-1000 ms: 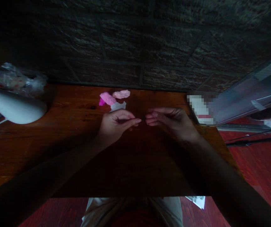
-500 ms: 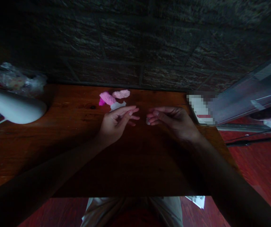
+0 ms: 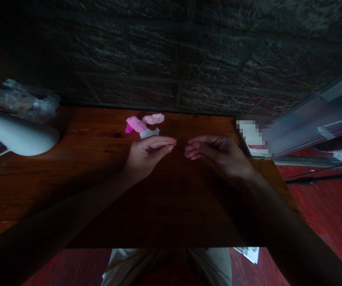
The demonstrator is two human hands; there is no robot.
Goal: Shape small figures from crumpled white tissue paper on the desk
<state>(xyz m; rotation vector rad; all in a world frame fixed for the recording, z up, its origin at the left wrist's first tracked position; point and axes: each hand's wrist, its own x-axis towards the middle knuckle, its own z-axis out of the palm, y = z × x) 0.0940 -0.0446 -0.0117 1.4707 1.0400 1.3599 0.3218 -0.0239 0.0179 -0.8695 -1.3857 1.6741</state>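
Observation:
Above the wooden table (image 3: 171, 198), my left hand (image 3: 147, 155) has its thumb pressed to its fingertips; whatever the pinch may hold is too small to make out. Facing it across a narrow gap, my right hand (image 3: 218, 154) is closed, thumb against curled fingers. A small whitish bit (image 3: 186, 153) shows at its lower fingertips, its kind unclear. Just beyond my left hand lies a torn white scrap (image 3: 150, 133), partly hidden by that hand. Behind it are a pink clay-like lump (image 3: 136, 124), a paler pink lump (image 3: 153, 118) and a magenta piece (image 3: 128, 128).
A dark stone-tiled wall (image 3: 159, 51) borders the table's far edge. On the left are a white, smooth rounded object (image 3: 24, 135) and crumpled clear plastic (image 3: 22, 101). A pale box (image 3: 256, 139), partly pixelated, sits at the right beside a translucent panel (image 3: 317, 115).
My left thumb and fingers have come together, and its lower fingers no longer stick out below. My right hand stays nearly still, with less of the whitish bit showing.

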